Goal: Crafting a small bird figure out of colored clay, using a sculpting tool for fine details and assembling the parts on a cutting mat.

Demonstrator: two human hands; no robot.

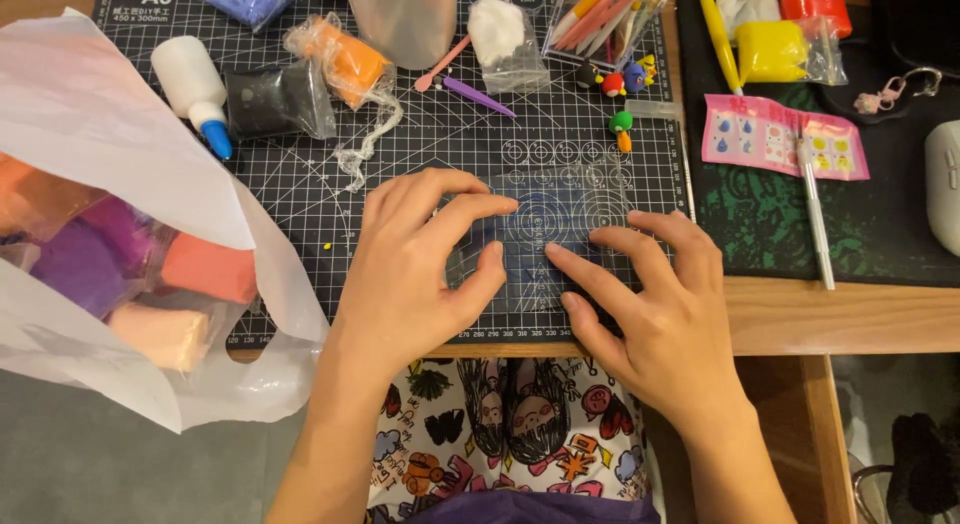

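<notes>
A clear square plastic plate [560, 219] lies flat on the dark gridded cutting mat [440, 134], near the mat's front edge. My left hand [415, 269] rests on the plate's left side, with fingertips and thumb pressing it. On the plate's right and front side lies my right hand [645, 304], fingers spread and tips on its surface. What sits under the plate is hard to tell.
A white plastic bag [120, 264] of coloured clay blocks lies at left. At the mat's back are a white glue bottle [192, 89], bagged black [275, 102], orange [340, 59] and white clay [503, 39], and small clay figures [620, 84]. A craft knife [815, 209] and pink card [780, 134] lie right.
</notes>
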